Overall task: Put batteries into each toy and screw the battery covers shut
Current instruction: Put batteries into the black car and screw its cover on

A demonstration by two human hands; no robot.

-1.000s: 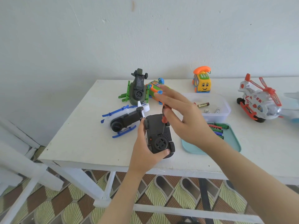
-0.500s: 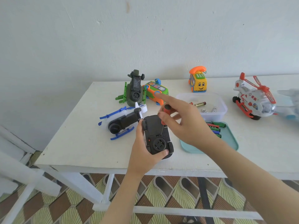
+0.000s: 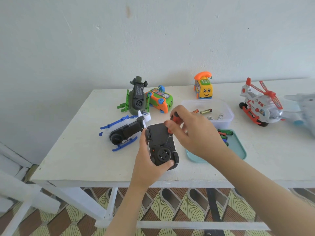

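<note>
My left hand grips a black toy car turned underside up near the table's front edge. My right hand pinches a red-handled screwdriver, its thin shaft slanting down onto the car's battery cover. A clear tub behind my right hand holds loose batteries. A teal tray to the right carries more screwdrivers.
On the white table lie a blue-and-white helicopter and a green helicopter, both underside up. An orange-green bus, a yellow phone car and a white-red helicopter stand behind. A blurred pale toy sits far right.
My right hand's fingers curled in round the screwdriver handle, and the shaft now stands tilted on the car's underside. My left hand kept its grip on the car.
</note>
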